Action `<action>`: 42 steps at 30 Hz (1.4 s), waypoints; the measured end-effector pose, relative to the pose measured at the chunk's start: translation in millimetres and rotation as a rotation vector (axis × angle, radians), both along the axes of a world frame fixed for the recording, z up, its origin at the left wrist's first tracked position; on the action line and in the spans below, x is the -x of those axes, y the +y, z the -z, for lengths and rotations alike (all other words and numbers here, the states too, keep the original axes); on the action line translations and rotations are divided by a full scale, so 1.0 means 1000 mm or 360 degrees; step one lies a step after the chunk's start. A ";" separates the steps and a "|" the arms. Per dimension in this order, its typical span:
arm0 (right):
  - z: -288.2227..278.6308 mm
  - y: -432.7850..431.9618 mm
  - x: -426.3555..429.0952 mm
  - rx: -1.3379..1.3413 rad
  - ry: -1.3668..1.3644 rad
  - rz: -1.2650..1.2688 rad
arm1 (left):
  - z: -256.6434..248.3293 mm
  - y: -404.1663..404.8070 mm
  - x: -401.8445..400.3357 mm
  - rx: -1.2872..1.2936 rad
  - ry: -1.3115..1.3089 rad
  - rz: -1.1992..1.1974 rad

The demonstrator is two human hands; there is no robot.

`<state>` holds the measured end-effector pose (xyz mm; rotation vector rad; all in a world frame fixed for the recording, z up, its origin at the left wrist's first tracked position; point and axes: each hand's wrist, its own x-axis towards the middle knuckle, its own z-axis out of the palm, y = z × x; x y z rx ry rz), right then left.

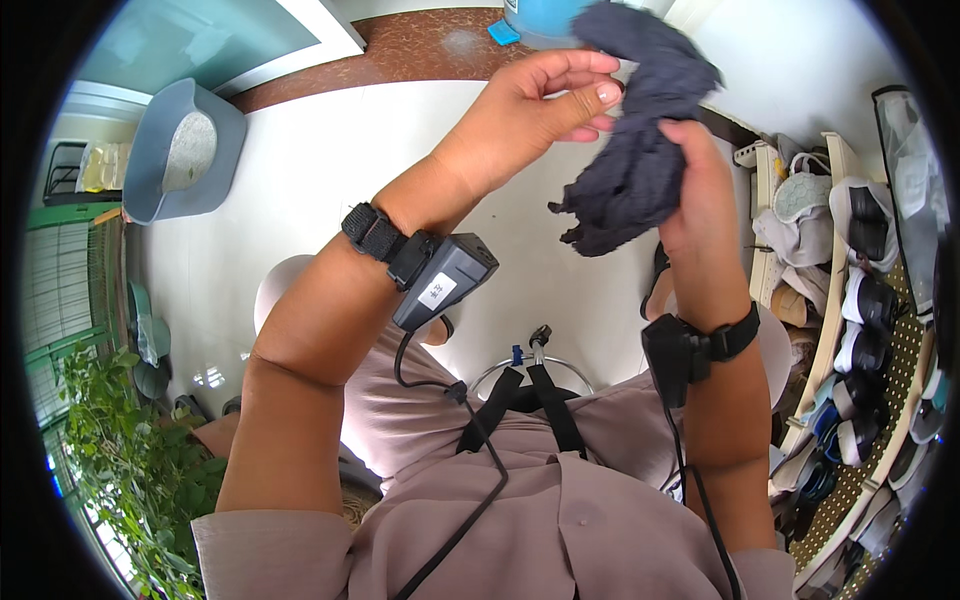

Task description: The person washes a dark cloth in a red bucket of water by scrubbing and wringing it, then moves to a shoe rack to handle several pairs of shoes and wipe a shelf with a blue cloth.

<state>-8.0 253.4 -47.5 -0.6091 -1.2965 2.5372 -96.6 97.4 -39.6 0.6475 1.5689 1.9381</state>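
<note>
A crumpled dark grey cloth (637, 142) hangs in front of me, slightly blurred as if moving. My right hand (694, 180) grips its lower right side, with the thumb over the fabric and the other fingers hidden behind it. To the left of the cloth is my left hand (562, 97), its fingers bent and apart, with no cloth seen between them; the fingertips lie close to the cloth's edge. Each wrist wears a black strap with a black device, and cables run from these down along my body.
A blue bucket (544, 22) stands beyond the hands. At the left are a grey litter box (232, 135) and leafy green plants (142, 465). Along the right runs a shoe rack (829, 315) with shoes and bags. Below my hands, a metal ring (577, 371) shows between my legs.
</note>
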 end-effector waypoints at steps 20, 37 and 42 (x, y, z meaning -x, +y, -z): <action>-0.044 -0.020 -0.037 0.0145 -0.0263 0.0196 | 0.251 -0.093 0.017 0.1578 0.0459 -0.0146; -0.026 -0.029 -0.013 -0.0043 -0.1063 0.0346 | 0.370 -0.073 -0.002 0.1735 0.0582 0.0088; -0.022 -0.022 -0.013 0.0053 -0.1040 0.0279 | 0.382 -0.077 0.009 0.1889 0.0978 0.0477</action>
